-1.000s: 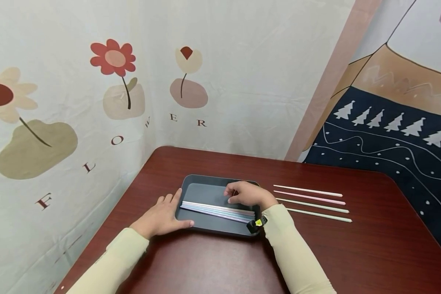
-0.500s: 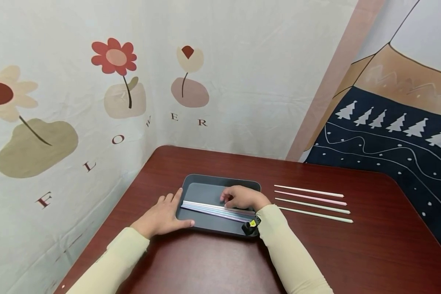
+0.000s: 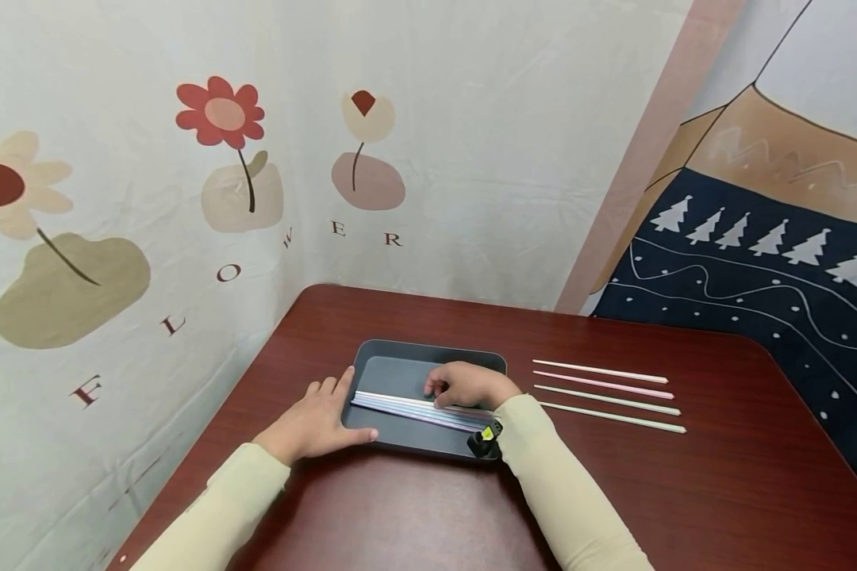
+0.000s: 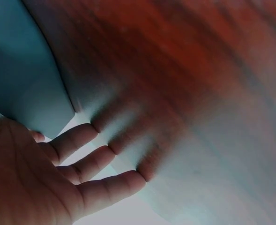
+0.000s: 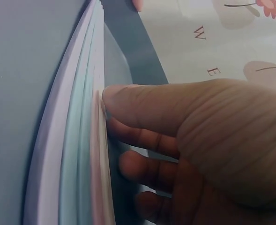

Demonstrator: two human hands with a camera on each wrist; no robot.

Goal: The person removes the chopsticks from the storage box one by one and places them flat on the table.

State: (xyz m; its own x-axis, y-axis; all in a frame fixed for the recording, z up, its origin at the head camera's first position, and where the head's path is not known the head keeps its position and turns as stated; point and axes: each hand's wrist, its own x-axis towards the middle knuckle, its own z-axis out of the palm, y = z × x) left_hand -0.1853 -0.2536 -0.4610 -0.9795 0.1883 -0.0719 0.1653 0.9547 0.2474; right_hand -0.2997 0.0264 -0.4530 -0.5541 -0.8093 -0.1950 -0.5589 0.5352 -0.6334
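Head view, tray [image 3: 393, 373], sticks [image 3: 393, 404], "FLOWER" curtain [image 3: 471, 159]

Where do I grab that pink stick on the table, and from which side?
I'd pinch the pink stick around its middle, from above. It's long, thin and flat on the table, so the middle should balance best, and gaps to the white stick and nearest green stick leave its long sides free.

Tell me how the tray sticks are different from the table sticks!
The tray sticks lie bunched together; the table sticks lie spaced apart. The tray sticks include lilac and bluish ones; the table sticks include greenish ones. The right hand is at the tray sticks; no hand is on the table sticks. Both are long, thin and straight.
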